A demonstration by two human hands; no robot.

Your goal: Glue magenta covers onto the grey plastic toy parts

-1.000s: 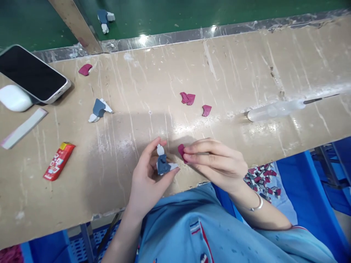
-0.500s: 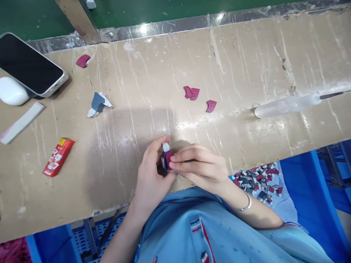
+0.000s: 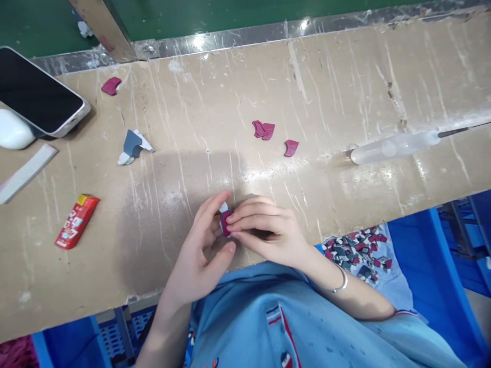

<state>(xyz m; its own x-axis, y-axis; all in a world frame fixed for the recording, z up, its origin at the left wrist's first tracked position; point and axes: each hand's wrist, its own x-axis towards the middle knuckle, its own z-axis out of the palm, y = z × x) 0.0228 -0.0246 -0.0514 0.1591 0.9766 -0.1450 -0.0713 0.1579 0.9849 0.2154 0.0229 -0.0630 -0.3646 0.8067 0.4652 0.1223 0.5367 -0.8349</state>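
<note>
Maroon pc [image 3: 225, 223] now against blue-white pc [image 3: 223, 207]

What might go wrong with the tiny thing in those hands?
The thumb of the left hand is off the small part, so it might slip and perhaps fall past the front edge of the table. The magenta piece might be crooked; the right hand hides some of it, so I can't tell.

On the table [image 3: 330, 199], a phone [image 3: 36, 89] lies left, a bottle [image 3: 395, 146] right, and loose pieces [image 3: 270, 132] between them.
</note>
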